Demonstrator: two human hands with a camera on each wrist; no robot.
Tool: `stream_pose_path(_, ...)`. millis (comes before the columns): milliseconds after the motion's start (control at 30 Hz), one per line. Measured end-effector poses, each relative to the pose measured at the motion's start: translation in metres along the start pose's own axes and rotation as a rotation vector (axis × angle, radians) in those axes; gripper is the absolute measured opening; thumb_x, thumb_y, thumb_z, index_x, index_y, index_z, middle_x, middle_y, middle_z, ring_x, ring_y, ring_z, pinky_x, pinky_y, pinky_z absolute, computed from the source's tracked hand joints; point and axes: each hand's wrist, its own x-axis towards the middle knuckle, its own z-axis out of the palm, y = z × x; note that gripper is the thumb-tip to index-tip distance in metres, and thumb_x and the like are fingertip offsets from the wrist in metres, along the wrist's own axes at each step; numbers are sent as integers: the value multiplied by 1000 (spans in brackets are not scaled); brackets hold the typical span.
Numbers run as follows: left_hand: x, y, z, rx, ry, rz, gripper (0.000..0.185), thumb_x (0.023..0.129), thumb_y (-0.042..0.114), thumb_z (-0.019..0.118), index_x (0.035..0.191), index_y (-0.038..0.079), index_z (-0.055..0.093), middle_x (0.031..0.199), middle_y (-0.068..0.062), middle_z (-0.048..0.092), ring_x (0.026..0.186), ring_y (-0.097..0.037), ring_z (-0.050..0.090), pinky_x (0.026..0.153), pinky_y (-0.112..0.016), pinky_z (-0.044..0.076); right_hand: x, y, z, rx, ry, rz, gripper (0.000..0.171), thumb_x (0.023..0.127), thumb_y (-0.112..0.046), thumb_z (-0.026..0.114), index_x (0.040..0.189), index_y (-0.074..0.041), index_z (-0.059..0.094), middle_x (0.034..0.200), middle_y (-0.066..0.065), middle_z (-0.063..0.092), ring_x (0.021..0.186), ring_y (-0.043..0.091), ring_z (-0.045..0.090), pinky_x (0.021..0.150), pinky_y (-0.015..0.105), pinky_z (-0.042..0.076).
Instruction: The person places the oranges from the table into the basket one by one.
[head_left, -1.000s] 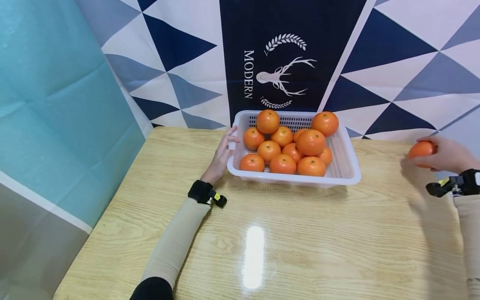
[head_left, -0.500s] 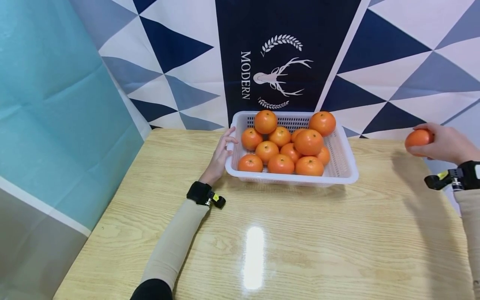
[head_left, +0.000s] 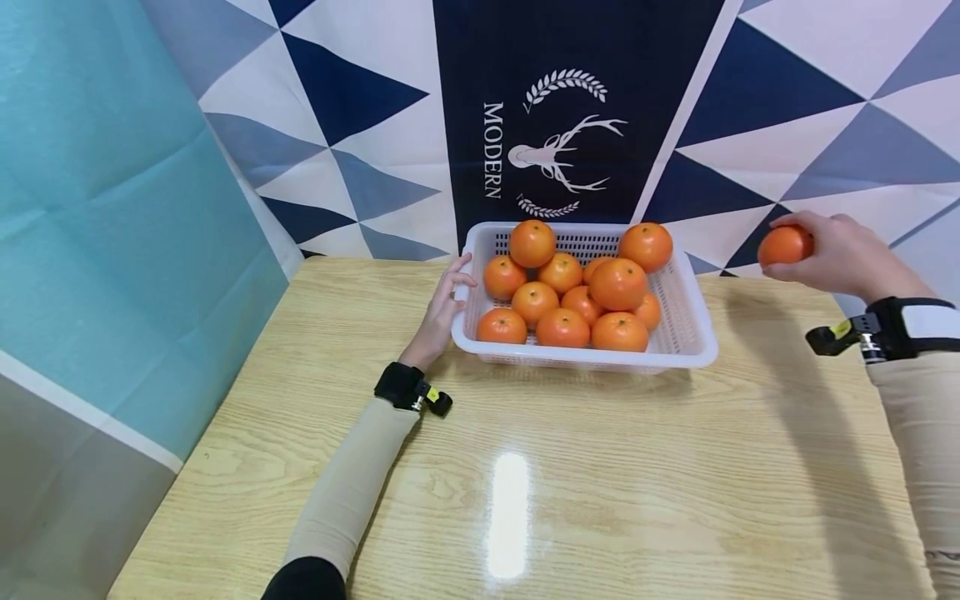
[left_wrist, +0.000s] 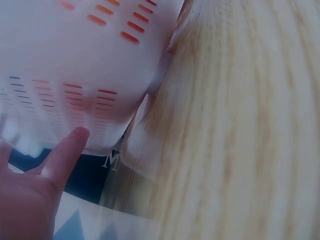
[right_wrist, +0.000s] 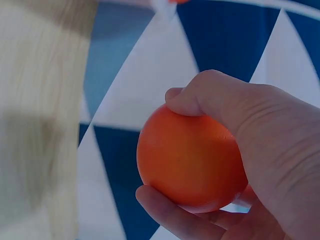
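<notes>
A white perforated plastic basket (head_left: 702, 354) stands at the back of the wooden table, with several oranges (head_left: 535, 302) piled inside. My left hand (head_left: 437, 315) grips its left rim, fingers over the edge. In the left wrist view the thumb (left_wrist: 70, 150) lies against the slotted outer wall (left_wrist: 75, 50). Over the table's right end, my right hand (head_left: 843, 254) holds a single orange (head_left: 782, 248) in the air, apart from the basket. The right wrist view shows that orange (right_wrist: 192, 157) between thumb and fingers, its far side hidden.
Behind the wooden table (head_left: 600, 467) hangs a cloth (head_left: 405, 75) with triangles and a deer print, close to the basket's back. A teal sheet (head_left: 112, 208) borders the left side. Oranges are heaped toward the basket's left and middle; some bare floor shows at its right end.
My right hand has lifted the orange off the table's right end and carried it up and left, toward the basket. The left hand stays on the rim.
</notes>
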Motion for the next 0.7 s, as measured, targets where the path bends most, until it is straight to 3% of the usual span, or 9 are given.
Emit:
stream_pose_path(67,-1,3,2,7,9,3,32,97,18,47,125,24,61,186,14,30,177,-17,19,141,-59,27,2,-11,-3,3,8,-28,77,97,-27,81,157,5,47,135,48,51,119,60,46,81,64,45)
stream_pose_path(100,-4,13,4,16,11,3,32,97,19,46,125,22,61,187,8,31,177,-22,19,141,-60,26,3,-18,-4,7,6,-40,77,97,-27,81,158,5,47,136,48,50,121,61,45,83,67,46)
stream_pose_path(200,-4,16,6,23,18,9,31,96,19,47,124,18,60,188,2,30,178,-27,18,141,-60,25,4,-40,-7,10,7,-64,76,98,-26,81,158,4,47,139,47,49,123,61,42,88,73,45)
stream_pose_path(300,-3,13,5,23,12,10,31,96,18,47,124,20,61,187,5,30,178,-24,18,142,-61,24,2,-62,-12,10,6,-87,75,99,-25,81,159,2,47,139,47,49,122,60,44,86,71,48)
stream_pose_path(333,0,2,3,16,12,10,31,97,19,48,124,22,61,187,11,30,177,-19,18,142,-60,24,1,-70,-13,6,7,-97,75,99,-24,82,160,1,47,140,46,49,121,59,46,86,70,49)
stream_pose_path(500,1,-4,0,4,-7,17,31,99,20,47,127,23,61,185,17,29,177,-15,18,143,-63,21,-4,-108,-18,-10,16,-154,77,97,-21,84,163,-3,48,144,45,48,118,58,51,86,72,55)
stream_pose_path(667,-1,4,2,11,4,20,29,99,25,48,126,25,61,186,13,29,178,-18,17,143,-60,22,-11,-144,-16,-24,14,-191,78,95,-23,86,163,-9,50,148,43,47,117,59,55,90,74,58)
stream_pose_path(700,-4,15,4,19,6,20,29,99,24,47,125,22,60,187,7,29,178,-23,18,142,-61,23,-12,-150,-16,-26,12,-197,77,95,-23,87,162,-10,51,148,42,47,118,59,56,91,75,59)
